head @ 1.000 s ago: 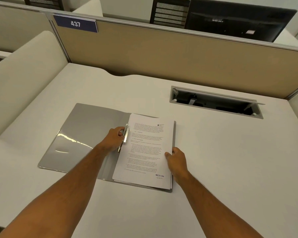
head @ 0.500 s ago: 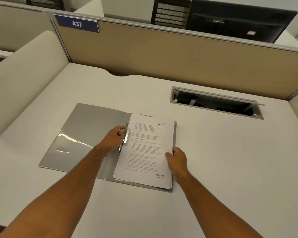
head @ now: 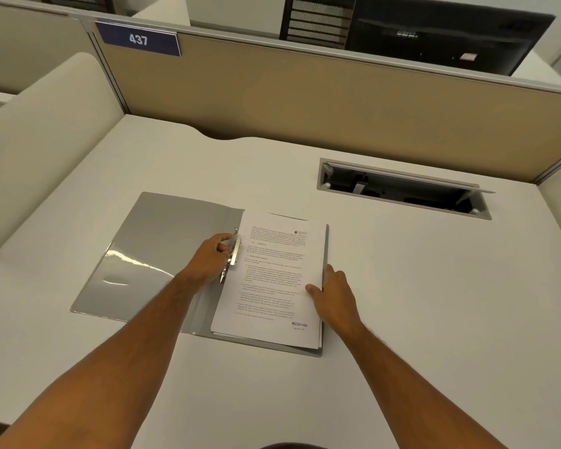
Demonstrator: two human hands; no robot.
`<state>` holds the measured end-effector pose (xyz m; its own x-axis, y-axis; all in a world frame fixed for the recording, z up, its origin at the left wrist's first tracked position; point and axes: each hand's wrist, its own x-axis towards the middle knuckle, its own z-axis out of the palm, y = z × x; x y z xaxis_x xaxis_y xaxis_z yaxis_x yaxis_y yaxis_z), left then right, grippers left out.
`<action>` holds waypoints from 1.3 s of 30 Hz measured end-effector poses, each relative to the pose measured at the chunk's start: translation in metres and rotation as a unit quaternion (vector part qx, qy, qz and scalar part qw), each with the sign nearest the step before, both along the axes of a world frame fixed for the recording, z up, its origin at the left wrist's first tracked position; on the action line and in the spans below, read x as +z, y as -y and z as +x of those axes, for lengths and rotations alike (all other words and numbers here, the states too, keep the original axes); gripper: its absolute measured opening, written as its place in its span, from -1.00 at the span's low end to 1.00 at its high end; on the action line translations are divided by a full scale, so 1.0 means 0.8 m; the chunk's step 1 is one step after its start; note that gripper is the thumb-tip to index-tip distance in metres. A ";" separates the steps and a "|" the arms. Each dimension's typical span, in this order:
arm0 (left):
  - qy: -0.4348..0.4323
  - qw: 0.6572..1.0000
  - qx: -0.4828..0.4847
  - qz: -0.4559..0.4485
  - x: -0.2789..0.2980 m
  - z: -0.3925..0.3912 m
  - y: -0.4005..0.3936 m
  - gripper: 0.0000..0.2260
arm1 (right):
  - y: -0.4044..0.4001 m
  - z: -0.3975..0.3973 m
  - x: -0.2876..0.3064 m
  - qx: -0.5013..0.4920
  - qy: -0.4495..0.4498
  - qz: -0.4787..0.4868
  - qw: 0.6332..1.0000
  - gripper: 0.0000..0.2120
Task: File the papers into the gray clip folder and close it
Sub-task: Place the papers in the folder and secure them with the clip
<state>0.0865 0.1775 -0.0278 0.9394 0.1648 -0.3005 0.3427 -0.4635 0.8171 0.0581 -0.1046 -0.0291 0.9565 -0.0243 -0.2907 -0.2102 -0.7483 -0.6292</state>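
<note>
A: What has changed in the last second?

B: Very little. The left hand (head: 209,259) was on the clip (head: 233,251) a second ago and is on it now, its fingers (head: 222,246) curled around the metal bar. The bar looks raised off the page much as before; I cannot tell whether it has begun to come down.

A: And the right hand (head: 332,291)?

B: Also where it was, at the papers' (head: 272,280) right edge. Thumb on top, the other fingers (head: 330,270) along the edge, closed lightly on the stack and keeping it square.

A: So where do the papers sit?

B: On the right half of the open folder (head: 162,251), their left edge just beside the left fingers, at or under the clip. The left cover lies flat, beyond the left wrist.

A: What does that mean for the task?

B: My reading: the sheets are placed, and the clamping is the step in hand. The cover is not yet folded over.

A: The surface?

B: A pale bench (head: 402,303), smooth and bare around the folder. Well beyond the right fingers is an open cable slot (head: 402,189).

A: The room?

B: An office cubicle. A tan partition (head: 305,102) stands behind, with a blue sign (head: 138,38) reading 437, and a dark monitor (head: 441,34) past it.
</note>
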 end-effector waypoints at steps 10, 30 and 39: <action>0.062 0.990 0.115 0.044 -0.002 -0.009 0.030 -0.59 | 0.051 -0.062 -0.016 0.090 0.039 0.009 0.995 -0.47; 0.040 0.986 0.053 0.151 -0.016 -0.212 0.054 -0.61 | 0.038 -0.167 -0.037 0.095 0.218 -0.066 0.969 -0.55; 0.033 0.986 0.053 0.152 -0.019 -0.220 0.062 -0.58 | 0.032 -0.170 -0.036 0.062 0.184 -0.028 0.981 -0.58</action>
